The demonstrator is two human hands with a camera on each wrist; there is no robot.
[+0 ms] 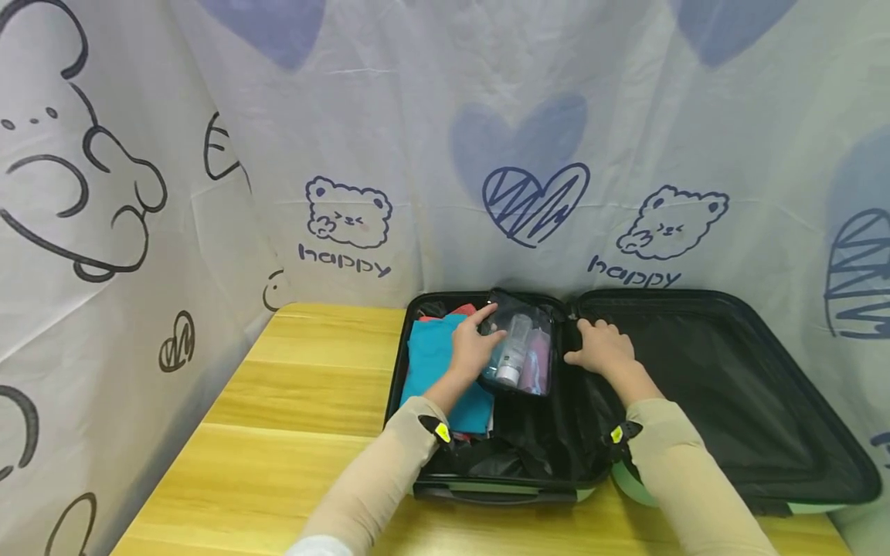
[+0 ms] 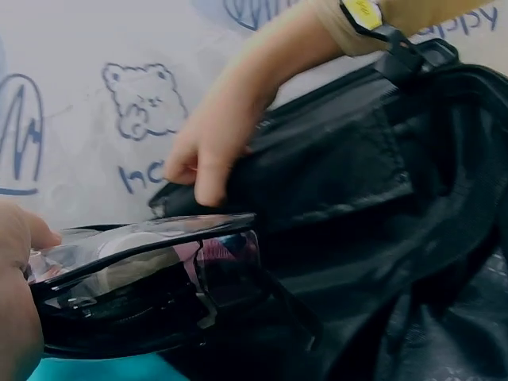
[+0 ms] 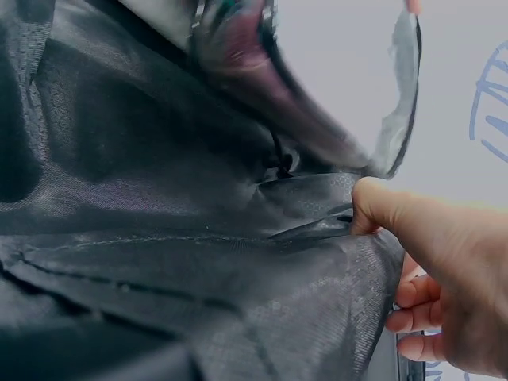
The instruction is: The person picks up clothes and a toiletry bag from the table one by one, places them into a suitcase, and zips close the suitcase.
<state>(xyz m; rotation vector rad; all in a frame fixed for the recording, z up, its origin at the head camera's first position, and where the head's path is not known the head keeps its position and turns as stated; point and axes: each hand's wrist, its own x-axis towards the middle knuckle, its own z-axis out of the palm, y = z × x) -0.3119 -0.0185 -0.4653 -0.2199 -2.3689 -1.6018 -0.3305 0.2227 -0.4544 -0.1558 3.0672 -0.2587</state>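
An open black suitcase lies flat on a wooden table. Its left half holds folded teal clothing with something red behind it. My left hand grips the edge of a clear toiletry pouch with small bottles inside, held over that half. In the left wrist view the thumb of that left hand lies on top of the pouch. My right hand pinches the black fabric lining at the suitcase's middle hinge. There the right hand has its thumb pressed into a fold and its fingers curled.
A white curtain printed with bears and hearts closes in the back and both sides. The right half of the suitcase shows only black lining. Bare tabletop lies left of the case and along the front edge.
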